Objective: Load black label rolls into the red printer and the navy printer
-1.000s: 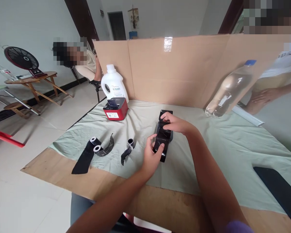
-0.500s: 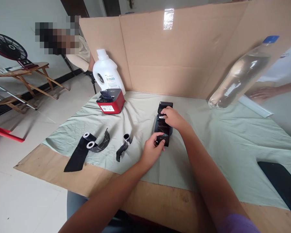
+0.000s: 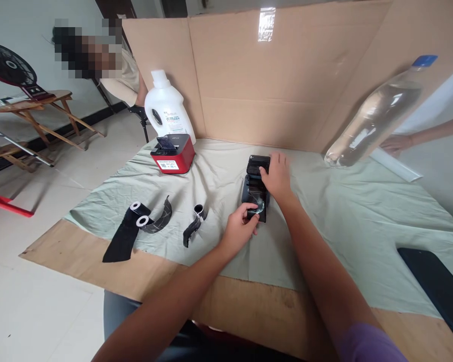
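A small black printer (image 3: 245,188) lies on the cloth with its lid (image 3: 258,163) raised at the far end. A glossy black strip (image 3: 257,193) runs out of it toward me. My left hand (image 3: 243,221) pinches the near end of this strip between thumb and fingers. My right hand (image 3: 277,176) is at the lid's right edge, its thumb touching the lid and its fingers stretched out beside it, slightly blurred. Whatever sits inside the printer is too dark to make out. To the left lie two black rolls with white cores (image 3: 142,221) and a dark curled strip with a ring-shaped core (image 3: 198,210).
A red and black box-shaped device (image 3: 181,156) stands before a white detergent jug (image 3: 169,110). A clear bottle (image 3: 377,118) leans against the cardboard screen (image 3: 256,75). A dark phone (image 3: 432,281) lies at right. Another person's hand (image 3: 394,145) is beyond it; someone sits back left.
My right hand has let go inside the printer and moved up and right to the lid's edge, with its fingers spreading. My left hand keeps its pinch on the strip.
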Demonstrator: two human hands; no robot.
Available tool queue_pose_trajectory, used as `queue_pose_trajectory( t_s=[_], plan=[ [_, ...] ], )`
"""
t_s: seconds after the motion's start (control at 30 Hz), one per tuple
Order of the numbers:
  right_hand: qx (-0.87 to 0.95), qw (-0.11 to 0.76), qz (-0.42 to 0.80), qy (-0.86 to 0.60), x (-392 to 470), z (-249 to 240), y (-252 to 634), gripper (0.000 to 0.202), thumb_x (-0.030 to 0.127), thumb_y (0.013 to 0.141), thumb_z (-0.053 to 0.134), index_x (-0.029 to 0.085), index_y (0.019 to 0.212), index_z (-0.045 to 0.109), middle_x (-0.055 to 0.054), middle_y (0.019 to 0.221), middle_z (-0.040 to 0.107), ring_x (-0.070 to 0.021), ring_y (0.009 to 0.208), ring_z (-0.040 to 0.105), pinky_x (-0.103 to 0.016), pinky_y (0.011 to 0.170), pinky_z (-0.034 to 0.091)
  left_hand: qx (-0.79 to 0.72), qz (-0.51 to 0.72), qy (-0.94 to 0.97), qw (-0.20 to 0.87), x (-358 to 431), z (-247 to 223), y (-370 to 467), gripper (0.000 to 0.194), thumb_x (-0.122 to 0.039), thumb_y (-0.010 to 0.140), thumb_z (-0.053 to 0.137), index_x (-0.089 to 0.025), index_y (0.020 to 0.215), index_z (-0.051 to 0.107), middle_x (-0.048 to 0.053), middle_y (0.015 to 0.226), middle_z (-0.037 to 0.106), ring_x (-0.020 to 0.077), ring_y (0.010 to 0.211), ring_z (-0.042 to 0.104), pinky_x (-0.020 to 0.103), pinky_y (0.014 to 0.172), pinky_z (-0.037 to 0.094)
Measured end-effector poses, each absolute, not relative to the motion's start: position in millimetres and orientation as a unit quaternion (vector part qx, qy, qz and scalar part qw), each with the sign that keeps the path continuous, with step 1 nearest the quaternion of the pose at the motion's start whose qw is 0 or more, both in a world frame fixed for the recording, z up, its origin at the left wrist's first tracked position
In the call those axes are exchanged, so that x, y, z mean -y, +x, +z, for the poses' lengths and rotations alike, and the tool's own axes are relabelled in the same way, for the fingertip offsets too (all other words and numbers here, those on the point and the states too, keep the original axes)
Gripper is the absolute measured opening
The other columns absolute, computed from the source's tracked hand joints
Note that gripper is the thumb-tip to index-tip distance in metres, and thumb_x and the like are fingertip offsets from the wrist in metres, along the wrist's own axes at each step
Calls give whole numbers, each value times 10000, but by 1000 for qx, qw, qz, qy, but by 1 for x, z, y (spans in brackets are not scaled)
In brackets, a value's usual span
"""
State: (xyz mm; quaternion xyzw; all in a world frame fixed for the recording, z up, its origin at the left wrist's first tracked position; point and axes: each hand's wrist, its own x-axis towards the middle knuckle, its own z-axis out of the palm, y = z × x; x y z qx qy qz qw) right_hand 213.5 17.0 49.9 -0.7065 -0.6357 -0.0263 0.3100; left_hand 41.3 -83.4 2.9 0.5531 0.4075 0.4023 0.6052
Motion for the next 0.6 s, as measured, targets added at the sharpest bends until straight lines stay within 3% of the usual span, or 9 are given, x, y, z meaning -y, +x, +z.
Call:
queue_pose_trajectory(
  t_s=[0.1,0.2,0.33,0.43,0.6],
  plan=[
    [678,325,22,-659,-21,53,223,474,233,943,487,146,1409,469,-172,1403,509,-317,1284,467,-459,1098,372,-417,395,546,610,84,5,41,207,-300,807,633,-195,986,633,-35,634,625,79,456,521,176,436,382],
    [703,314,80,-633,-19,64,234,344,217,898,527,161,1224,622,-142,1258,587,-266,1094,578,-397,995,453,-424,387,548,608,83,6,40,133,-274,787,622,-192,891,634,-37,577,611,80,436,504,172,424,368],
    [741,202,171,-618,-9,81,238,264,199,806,625,179,1054,713,-95,1114,643,-226,925,615,-352,883,481,-430,381,548,607,83,5,39,110,-270,775,621,-197,856,632,-40,555,607,84,420,498,172,404,349],
    [738,154,189,-629,-7,84,233,293,211,804,647,204,1081,740,-93,1147,659,-243,967,623,-355,896,481,-429,381,547,609,83,7,39,99,-263,766,613,-200,840,627,-40,553,606,85,416,499,174,401,343],
    [662,185,191,-701,-13,73,227,484,296,840,677,205,1315,659,-153,1350,602,-302,1166,592,-428,1019,451,-430,379,544,612,84,10,39,92,-233,759,590,-198,836,626,-39,554,604,87,419,498,181,411,357]
  ],
)
